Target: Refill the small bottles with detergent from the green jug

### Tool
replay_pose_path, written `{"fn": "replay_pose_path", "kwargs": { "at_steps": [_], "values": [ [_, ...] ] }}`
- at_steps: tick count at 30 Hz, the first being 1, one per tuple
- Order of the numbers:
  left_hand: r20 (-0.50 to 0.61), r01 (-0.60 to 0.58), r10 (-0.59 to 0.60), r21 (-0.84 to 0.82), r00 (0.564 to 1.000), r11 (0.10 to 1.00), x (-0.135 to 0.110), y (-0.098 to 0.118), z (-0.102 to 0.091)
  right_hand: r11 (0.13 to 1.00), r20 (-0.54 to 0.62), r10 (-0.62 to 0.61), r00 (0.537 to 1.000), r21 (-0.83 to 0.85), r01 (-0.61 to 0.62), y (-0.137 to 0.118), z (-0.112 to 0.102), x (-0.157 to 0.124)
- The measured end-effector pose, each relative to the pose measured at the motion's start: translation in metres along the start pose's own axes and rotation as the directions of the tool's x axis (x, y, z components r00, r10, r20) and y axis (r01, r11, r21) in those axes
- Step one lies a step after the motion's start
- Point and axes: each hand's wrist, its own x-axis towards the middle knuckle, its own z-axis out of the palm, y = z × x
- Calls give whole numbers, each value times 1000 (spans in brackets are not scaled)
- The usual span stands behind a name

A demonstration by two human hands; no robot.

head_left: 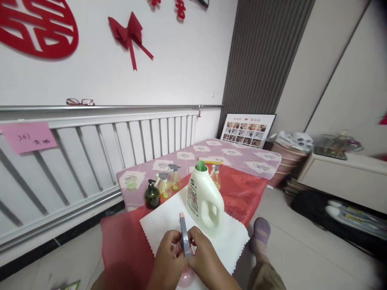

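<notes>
Both hands are at the near edge of the white cloth (161,223). My left hand (169,257) and my right hand (205,255) close from either side round the neck of a small pink clear pump bottle (186,278). Its grey pump head (184,235) with a pinkish tip points away from me between the fingers, which hide the collar. Just beyond stands a large pale green detergent jug (204,201), uncapped, with a green spout in its mouth. A dark green pump bottle (152,196) and two clear yellowish pump bottles (165,187) stand to its left. Another orange-tinted pump bottle (216,177) is partly behind the jug.
A red cloth (242,187) lies under the white one on a table with a pink patterned cover (199,153). A light green cap (131,184) rests at the left, and a yellow-edged box (210,160) at the back. A white radiator (133,141) borders the table; a foot (260,233) is at right.
</notes>
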Motion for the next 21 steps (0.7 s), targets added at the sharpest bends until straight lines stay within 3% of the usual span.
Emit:
{"fn": "replay_pose_path", "kwargs": {
  "at_steps": [3,7,13,18,21],
  "values": [
    [44,17,-18,29,999,999,2,-4,-2,1000,-72,25,997,13,-24,6,10,-3],
    [70,-105,102,29,992,994,4,-16,-6,992,-108,86,990,104,-74,7,16,-10],
    [118,-179,169,81,979,981,3,-28,-10,957,37,21,999,290,-31,-1,1,-24],
    [4,-138,138,10,990,990,1,-30,-5,917,87,-42,995,398,4,8,-1,-31],
    [-4,-118,118,11,993,993,0,-31,-4,916,85,-77,993,400,37,13,2,-32]
  ]
}}
